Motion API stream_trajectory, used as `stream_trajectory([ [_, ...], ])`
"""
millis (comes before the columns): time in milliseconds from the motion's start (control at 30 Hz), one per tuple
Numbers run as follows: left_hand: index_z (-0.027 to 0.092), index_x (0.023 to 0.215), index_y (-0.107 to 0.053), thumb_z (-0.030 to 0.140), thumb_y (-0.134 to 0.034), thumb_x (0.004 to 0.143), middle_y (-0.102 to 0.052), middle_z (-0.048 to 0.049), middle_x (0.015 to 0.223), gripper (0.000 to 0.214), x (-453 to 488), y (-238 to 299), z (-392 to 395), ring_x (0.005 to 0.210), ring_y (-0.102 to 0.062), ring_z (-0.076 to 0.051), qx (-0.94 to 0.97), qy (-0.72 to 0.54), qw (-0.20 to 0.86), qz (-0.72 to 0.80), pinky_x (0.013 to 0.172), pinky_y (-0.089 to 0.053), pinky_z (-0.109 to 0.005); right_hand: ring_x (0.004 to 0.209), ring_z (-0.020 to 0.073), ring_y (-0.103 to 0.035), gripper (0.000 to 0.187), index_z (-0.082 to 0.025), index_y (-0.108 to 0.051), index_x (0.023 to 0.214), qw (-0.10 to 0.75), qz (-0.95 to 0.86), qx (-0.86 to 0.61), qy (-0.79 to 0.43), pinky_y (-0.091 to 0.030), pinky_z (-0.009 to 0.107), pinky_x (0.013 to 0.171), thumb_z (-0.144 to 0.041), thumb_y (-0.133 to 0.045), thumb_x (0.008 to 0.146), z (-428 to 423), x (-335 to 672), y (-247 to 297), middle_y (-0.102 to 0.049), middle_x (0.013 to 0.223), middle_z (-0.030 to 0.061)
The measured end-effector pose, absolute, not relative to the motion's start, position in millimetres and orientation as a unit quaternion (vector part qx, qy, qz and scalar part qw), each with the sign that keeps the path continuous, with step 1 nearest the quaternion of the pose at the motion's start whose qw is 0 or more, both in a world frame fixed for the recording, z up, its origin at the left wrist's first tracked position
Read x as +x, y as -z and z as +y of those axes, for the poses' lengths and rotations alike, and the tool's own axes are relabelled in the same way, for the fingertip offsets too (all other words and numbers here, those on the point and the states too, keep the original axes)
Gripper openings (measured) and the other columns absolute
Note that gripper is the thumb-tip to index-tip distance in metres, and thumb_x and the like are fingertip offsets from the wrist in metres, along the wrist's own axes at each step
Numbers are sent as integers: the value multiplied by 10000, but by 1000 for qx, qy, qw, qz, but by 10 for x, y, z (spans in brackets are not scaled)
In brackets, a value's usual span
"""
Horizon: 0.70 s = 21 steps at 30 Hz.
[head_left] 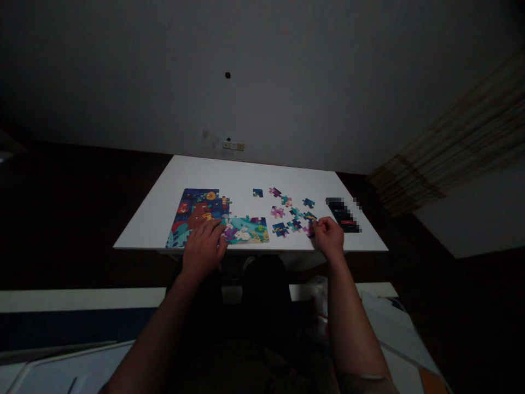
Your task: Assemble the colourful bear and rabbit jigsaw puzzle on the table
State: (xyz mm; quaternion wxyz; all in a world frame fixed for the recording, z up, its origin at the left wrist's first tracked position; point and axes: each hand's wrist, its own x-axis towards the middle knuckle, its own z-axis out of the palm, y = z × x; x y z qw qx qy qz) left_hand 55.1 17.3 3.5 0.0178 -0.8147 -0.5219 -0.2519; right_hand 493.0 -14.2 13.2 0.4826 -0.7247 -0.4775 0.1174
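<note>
While the left hand [204, 249] is laid open, fingers spread, on the near edge of a partly assembled multicoloured cardboard jigsaw [197, 216], the right hand [328, 236] is curled among about ten loose multicoloured jigsaw pieces [295, 213], any hold unclear. Light, flat pressure is suited to thin card. One pixelated black oblong [342, 215] is noted just beyond the right hand.

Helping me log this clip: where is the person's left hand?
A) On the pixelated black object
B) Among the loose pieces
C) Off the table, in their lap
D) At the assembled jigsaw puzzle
D. The left hand lies over the near edge of the assembled jigsaw puzzle, its fingers reaching onto it, while the loose pieces lie further right, by the right hand.
</note>
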Motion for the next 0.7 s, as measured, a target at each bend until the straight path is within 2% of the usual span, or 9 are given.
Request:
stream_trajectory([
  [133, 249, 1431, -859, 275, -638, 1136, -848, -162, 1580, 370, 553, -32, 171, 1435, -797, -405, -813, 251, 21, -525, 1188, -648, -598, 664, 230, -427, 387, -342, -555, 783, 500, -469, -717, -128, -382, 397, 673, -620, -782, 928, -137, 4946, -104, -451, 642, -45],
  [367, 246, 1424, -863, 280, -622, 1142, -850, -168, 1579, 373, 564, -31, 163, 1454, -788, -405, -813, 250, 23, -525, 1196, -645, -590, 695, 212, -415, 489, -336, -444, 768, 577, -411, -693, -131, -380, 380, 681, -615, -820, 911, -120, 5012, -90, -423, 687, -53],
  [533, 265, 1421, -861, 289, -621, 1151, -847, -157, 1591, 362, 565, -46, 156, 1460, -786, -399, -811, 249, 18, -528, 1201, -640, -582, 693, 209, -411, 500, -338, -460, 763, 559, -413, -705, -142, -379, 387, 699, -608, -847, 925, -116, 4995, -120, -414, 667, -61],
  [700, 287, 1423, -863, 289, -629, 1133, -847, -146, 1597, 373, 574, -62, 151, 1459, -783, -396, -809, 248, 13, -533, 1206, -638, -580, 627, 238, -396, 408, -359, -521, 747, 544, -414, -715, -146, -372, 430, 669, -570, -820, 927, -129, 4937, -199, -408, 627, -40],
])
